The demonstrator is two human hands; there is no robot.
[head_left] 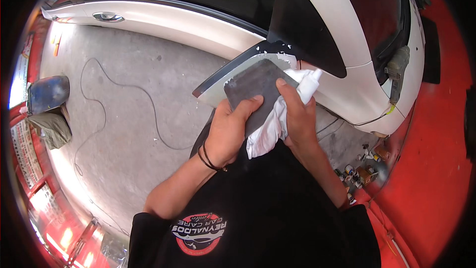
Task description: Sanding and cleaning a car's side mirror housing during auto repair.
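My left hand (228, 131) grips the near left edge of a dark grey rectangular sheet (255, 82) that looks like sandpaper, its thumb pressed on top. The right side of the same sheet is pinched by my right hand (300, 114), thumb also on its face. A crumpled white cloth (270, 128) is bunched in my right hand, with one end sticking up past the fingers. Just beyond the sheet, partly covered by it, is the car's side mirror (218, 82); its pale surface has white flecks near the top. Most of my fingers are hidden underneath.
A white car (193, 25) stretches across the far side. On its front lies a grey corded tool (396, 69). A thin cable (151, 104) snakes over the concrete floor. Several small bottles and cans (357, 176) stand at lower right; a blue container (48, 93) is at left.
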